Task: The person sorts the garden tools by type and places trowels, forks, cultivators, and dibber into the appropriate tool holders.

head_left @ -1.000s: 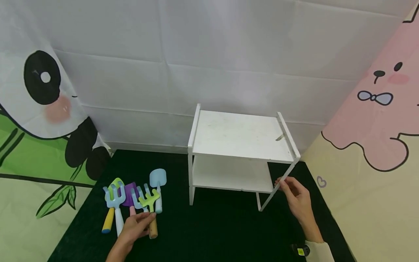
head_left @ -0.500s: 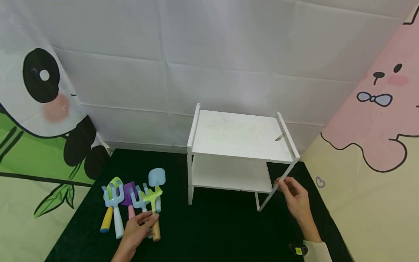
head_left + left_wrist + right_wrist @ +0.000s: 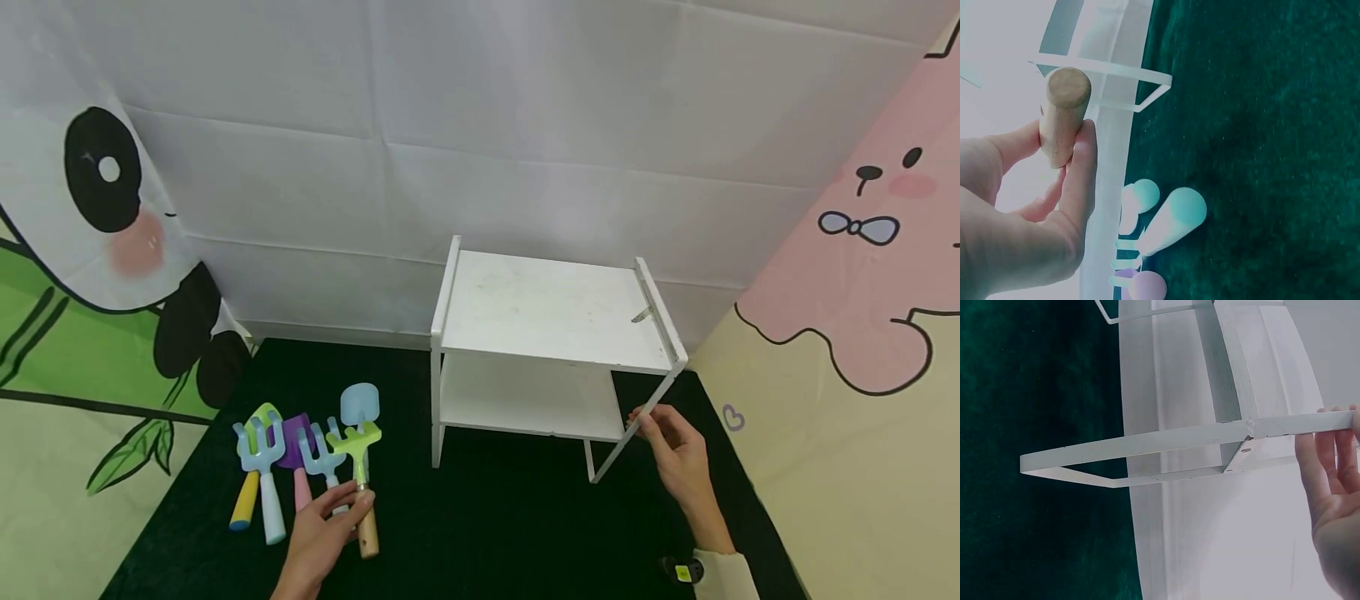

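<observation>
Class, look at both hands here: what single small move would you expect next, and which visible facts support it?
Probably the left hand lifts the green rake clear of the other toy tools. Its fingers pinch the wooden handle, while the right hand touches the white shelf's front leg, seemingly steadying it.

Rake: lime-green plastic toy rake with a wooden handle (image 3: 361,483), tines pointing away, handle gripped, raised off the black cloth.
Shelf: white two-tier rack (image 3: 551,350), upright, its right front leg touched.
</observation>
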A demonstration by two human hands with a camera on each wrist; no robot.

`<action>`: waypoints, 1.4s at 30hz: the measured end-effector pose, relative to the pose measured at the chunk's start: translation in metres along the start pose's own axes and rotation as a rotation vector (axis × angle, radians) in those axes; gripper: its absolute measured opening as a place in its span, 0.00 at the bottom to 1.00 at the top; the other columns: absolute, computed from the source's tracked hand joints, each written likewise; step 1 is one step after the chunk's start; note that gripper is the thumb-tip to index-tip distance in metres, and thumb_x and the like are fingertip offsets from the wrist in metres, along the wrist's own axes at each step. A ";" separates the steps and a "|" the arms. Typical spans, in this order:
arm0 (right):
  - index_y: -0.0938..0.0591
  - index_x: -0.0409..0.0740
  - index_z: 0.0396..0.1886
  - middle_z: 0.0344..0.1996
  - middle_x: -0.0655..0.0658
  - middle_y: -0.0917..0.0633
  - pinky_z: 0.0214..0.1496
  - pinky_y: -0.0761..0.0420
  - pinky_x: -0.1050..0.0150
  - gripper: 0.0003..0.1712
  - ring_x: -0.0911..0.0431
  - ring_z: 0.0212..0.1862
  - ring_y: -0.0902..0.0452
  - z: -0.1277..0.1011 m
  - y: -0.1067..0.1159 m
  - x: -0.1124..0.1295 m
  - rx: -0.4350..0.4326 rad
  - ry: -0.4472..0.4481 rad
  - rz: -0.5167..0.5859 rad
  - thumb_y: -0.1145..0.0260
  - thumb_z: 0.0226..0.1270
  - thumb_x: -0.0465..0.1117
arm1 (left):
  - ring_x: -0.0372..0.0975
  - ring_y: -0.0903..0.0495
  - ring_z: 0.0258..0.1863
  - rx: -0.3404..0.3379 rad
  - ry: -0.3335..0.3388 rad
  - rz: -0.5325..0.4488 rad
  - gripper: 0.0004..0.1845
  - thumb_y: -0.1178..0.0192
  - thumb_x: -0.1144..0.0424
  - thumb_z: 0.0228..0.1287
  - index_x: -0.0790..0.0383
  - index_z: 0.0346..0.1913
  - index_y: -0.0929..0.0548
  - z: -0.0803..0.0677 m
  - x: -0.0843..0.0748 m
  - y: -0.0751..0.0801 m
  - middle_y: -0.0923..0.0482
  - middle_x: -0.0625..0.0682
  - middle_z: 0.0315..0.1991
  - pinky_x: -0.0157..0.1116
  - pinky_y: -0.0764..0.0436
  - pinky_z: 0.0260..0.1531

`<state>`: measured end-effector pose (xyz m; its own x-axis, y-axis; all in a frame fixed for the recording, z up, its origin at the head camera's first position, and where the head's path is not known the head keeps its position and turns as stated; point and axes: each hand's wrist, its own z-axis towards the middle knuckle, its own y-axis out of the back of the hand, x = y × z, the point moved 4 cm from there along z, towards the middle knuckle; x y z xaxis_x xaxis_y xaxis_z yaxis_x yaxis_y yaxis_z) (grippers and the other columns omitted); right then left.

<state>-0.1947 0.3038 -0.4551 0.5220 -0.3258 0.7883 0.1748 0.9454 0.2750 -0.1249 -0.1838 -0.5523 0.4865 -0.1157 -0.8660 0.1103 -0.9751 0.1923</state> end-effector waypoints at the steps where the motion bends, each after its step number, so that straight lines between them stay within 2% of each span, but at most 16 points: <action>1: 0.20 0.28 0.46 0.43 0.50 0.14 0.50 0.17 0.74 0.08 0.64 0.45 0.15 0.000 0.000 0.000 0.004 0.000 -0.001 0.44 0.75 0.22 | 0.52 0.18 0.53 0.000 -0.003 0.000 0.49 0.31 0.37 0.61 0.68 0.74 0.33 -0.002 0.000 -0.001 0.28 0.70 0.65 0.46 0.13 0.47; 13: 0.21 0.26 0.47 0.44 0.47 0.13 0.50 0.17 0.72 0.08 0.64 0.46 0.15 -0.002 -0.001 -0.003 -0.009 -0.020 0.002 0.44 0.74 0.21 | 0.49 0.14 0.49 0.003 -0.091 0.007 0.45 0.30 0.40 0.62 0.68 0.71 0.30 -0.026 -0.013 -0.015 0.27 0.68 0.64 0.45 0.13 0.46; 18: 0.21 0.26 0.46 0.44 0.51 0.14 0.51 0.17 0.72 0.07 0.64 0.46 0.15 -0.004 -0.001 -0.003 -0.009 -0.047 0.009 0.44 0.76 0.22 | 0.48 0.15 0.49 -0.015 -0.099 0.045 0.47 0.30 0.36 0.58 0.66 0.70 0.28 -0.035 -0.019 -0.019 0.27 0.67 0.65 0.45 0.14 0.47; 25: 0.22 0.25 0.47 0.44 0.56 0.14 0.52 0.17 0.71 0.06 0.65 0.47 0.15 -0.003 0.000 -0.002 0.015 -0.039 0.010 0.44 0.77 0.23 | 0.47 0.15 0.50 -0.001 -0.144 0.046 0.43 0.29 0.39 0.60 0.65 0.70 0.27 -0.046 -0.028 -0.025 0.26 0.65 0.65 0.47 0.15 0.50; 33: 0.21 0.26 0.46 0.43 0.52 0.13 0.51 0.16 0.69 0.06 0.63 0.45 0.14 -0.003 -0.001 -0.001 -0.022 -0.054 0.027 0.44 0.76 0.22 | 0.46 0.14 0.48 0.026 -0.163 -0.004 0.39 0.28 0.44 0.62 0.65 0.68 0.26 -0.059 -0.036 -0.033 0.25 0.63 0.64 0.47 0.15 0.51; 42: 0.21 0.24 0.45 0.43 0.46 0.13 0.50 0.16 0.70 0.07 0.61 0.45 0.14 -0.001 -0.001 -0.005 -0.018 -0.020 0.068 0.44 0.74 0.20 | 0.44 0.14 0.44 0.066 -0.200 -0.021 0.35 0.28 0.51 0.65 0.67 0.68 0.26 -0.068 -0.043 -0.046 0.24 0.60 0.59 0.45 0.14 0.48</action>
<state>-0.1961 0.3044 -0.4597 0.5161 -0.2606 0.8159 0.1541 0.9653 0.2108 -0.0924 -0.1209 -0.4927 0.3019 -0.1245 -0.9452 0.0581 -0.9872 0.1486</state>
